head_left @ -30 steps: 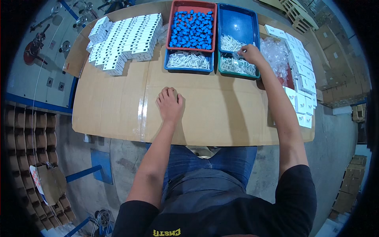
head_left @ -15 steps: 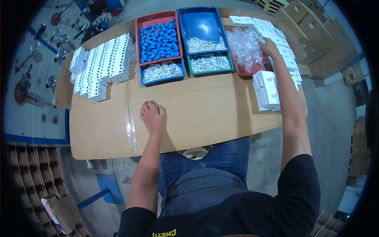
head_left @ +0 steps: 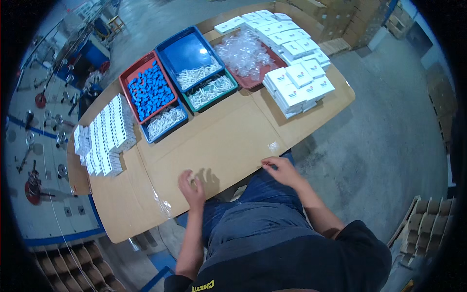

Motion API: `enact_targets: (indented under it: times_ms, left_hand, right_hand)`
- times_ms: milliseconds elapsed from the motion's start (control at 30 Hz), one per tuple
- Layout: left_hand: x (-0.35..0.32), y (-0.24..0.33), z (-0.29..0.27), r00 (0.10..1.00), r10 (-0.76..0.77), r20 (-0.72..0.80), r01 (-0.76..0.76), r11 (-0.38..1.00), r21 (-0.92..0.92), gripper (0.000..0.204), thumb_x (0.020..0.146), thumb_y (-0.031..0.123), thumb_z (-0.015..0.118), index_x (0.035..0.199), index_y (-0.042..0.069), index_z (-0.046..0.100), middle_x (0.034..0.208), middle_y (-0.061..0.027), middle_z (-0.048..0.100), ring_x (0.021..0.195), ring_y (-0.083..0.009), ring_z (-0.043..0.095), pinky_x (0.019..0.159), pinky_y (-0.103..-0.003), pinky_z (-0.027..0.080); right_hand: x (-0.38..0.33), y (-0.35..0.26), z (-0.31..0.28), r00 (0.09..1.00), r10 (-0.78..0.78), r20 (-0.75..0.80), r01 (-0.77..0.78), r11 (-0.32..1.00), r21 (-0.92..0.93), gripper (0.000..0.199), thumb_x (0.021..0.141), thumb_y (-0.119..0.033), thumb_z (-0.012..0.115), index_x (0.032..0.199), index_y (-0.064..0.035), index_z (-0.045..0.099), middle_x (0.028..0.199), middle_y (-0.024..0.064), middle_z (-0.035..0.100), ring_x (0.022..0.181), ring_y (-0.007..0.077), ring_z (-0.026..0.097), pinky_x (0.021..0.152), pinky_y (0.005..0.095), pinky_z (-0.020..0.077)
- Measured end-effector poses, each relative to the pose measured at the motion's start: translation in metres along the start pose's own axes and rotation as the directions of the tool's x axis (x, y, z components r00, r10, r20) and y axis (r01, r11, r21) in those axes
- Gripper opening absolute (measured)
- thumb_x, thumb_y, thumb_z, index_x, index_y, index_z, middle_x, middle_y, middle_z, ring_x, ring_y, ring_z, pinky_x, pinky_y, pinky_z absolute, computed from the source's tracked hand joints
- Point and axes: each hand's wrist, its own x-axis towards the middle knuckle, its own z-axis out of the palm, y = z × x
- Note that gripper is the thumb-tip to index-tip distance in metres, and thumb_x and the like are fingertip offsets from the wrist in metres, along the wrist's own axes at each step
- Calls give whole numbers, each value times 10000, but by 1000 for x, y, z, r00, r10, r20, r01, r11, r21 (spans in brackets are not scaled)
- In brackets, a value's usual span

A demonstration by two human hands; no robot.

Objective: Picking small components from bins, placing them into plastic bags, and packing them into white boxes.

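My left hand [head_left: 191, 187] rests on the cardboard tabletop [head_left: 228, 141] near its front edge, fingers curled around small white parts. My right hand [head_left: 282, 170] lies at the front edge to the right, fingers stretched leftward and close together; whether it pinches anything is unclear. A small clear plastic bag [head_left: 274, 146] lies on the cardboard just beyond it. Farther back stand a red tray of blue parts [head_left: 148, 90], a blue tray [head_left: 192, 56] and a green tray [head_left: 214, 90] of white parts, and a red tray of clear bags [head_left: 245, 53].
Stacks of white boxes [head_left: 296, 82] fill the table's right back corner, and more white boxes [head_left: 104, 136] stand at the left. Another blue tray of white parts [head_left: 165, 121] sits below the red one. Concrete floor lies to the right, a tool wall to the left.
My right hand has come back from the red tray of clear bags to the table's front edge. The view has swung, so the trays now sit farther away. My left hand stayed put.
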Motion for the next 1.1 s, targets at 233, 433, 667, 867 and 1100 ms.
enact_targets:
  times_ms: [233, 433, 667, 867, 1100]
  left_hand:
    - [-13, 51, -1, 986, 20, 165, -22, 1000, 12, 301, 940, 69, 621, 1237, 22, 608, 1269, -163, 619, 1244, -337, 557, 1070, -459, 404]
    - [-30, 61, 13, 951, -135, 278, 231, 907, -352, 231, 1012, 36, 567, 1239, -7, 584, 1054, -126, 704, 967, -197, 670, 883, -349, 533]
    - [-42, 60, -7, 936, -204, 286, 307, 872, -382, 246, 1045, 44, 544, 1283, -17, 533, 1012, -133, 707, 874, -159, 671, 807, -299, 564]
    - [-39, 65, -4, 921, -233, 313, 357, 827, -434, 260, 1043, 57, 556, 1290, -19, 536, 1027, -130, 709, 870, -156, 670, 805, -295, 559]
    - [54, 116, 22, 623, -205, 755, 773, 312, -552, 547, 1101, 463, 394, 1504, 94, 430, 1282, -169, 637, 1044, -236, 679, 902, -354, 562]
  right_hand:
    - [51, 11, -115, 723, -238, -649, -87, 900, -427, 241, 926, -150, 679, 1141, -43, 698, 1090, 144, 692, 1016, 348, 665, 893, 416, 526]
    - [139, 19, -173, 557, -361, -748, -379, 691, -615, 534, 874, -426, 766, 1292, -119, 638, 1255, 150, 589, 1190, 359, 566, 1013, 517, 404]
    - [158, 31, -172, 576, -235, -783, -504, 653, -566, 662, 785, -562, 804, 1271, -140, 649, 1256, 138, 602, 1198, 313, 568, 982, 555, 367]
    - [151, 20, -175, 563, -308, -767, -346, 754, -558, 594, 790, -488, 830, 1209, -102, 660, 1211, 82, 640, 1159, 273, 595, 951, 461, 415]
    - [115, -23, -96, 765, -334, -551, 472, 873, 127, 613, 846, -353, 810, 1300, -18, 571, 1396, 145, 577, 1245, 230, 555, 990, 382, 454]
